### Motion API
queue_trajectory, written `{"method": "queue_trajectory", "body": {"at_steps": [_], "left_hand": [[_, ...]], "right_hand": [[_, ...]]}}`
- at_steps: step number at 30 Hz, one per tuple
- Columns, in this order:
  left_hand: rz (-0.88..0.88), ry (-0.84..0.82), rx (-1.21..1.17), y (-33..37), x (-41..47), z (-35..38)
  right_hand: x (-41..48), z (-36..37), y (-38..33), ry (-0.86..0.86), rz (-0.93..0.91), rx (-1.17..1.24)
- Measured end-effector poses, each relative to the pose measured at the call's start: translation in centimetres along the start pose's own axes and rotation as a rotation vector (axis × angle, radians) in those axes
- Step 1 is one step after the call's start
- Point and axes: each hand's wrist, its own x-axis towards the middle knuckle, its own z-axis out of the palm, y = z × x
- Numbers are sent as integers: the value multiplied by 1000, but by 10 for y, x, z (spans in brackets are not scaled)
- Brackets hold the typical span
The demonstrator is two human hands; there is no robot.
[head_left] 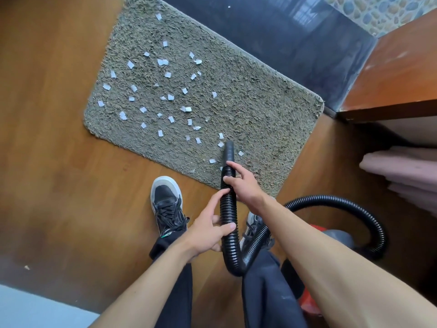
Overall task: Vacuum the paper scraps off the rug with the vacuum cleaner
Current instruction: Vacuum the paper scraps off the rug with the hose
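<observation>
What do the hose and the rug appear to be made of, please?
The hose looks like flexible black plastic, slightly glossy: ribbed corrugations, easy bend. The rug seems a shaggy textile pile, matte grey-green, with loose fibres showing.

Floor [47, 114]: wood-look planks, warm brown w/ a soft sheen, grain running approx top to bottom. Darker, duller patch toward lower left. 1 small pale crumb [27, 267] lies on it nr the left edge. Top centre: dark glossy strip [272, 31], blue-black, w/ a bright reflection [305, 14] in it. Beyond that, top right corner, a pebble-pattern surface [383, 10] in blue, tan & grey. Right side: red-brown wooden furniture top [402, 74], scuffed w/ pale marks, thick front edge. Under it, in shade, pink folded fabric [402, 171]. Bottom left corner: pale blue-grey surface [35, 308], can't tell what. Light even, soft, no hard shadows.
</observation>
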Motion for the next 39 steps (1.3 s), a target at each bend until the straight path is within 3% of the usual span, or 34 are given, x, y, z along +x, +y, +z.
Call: {"method": "queue_trajectory", "body": {"at_steps": [11,39], "left_hand": [[9,64,-98,7,-2,-15],[-107,-91,43,9,-1,24]], "right_hand": [[11,19,-23,-48,-52,-121],[-12,-28,26,79,133,125]]}}
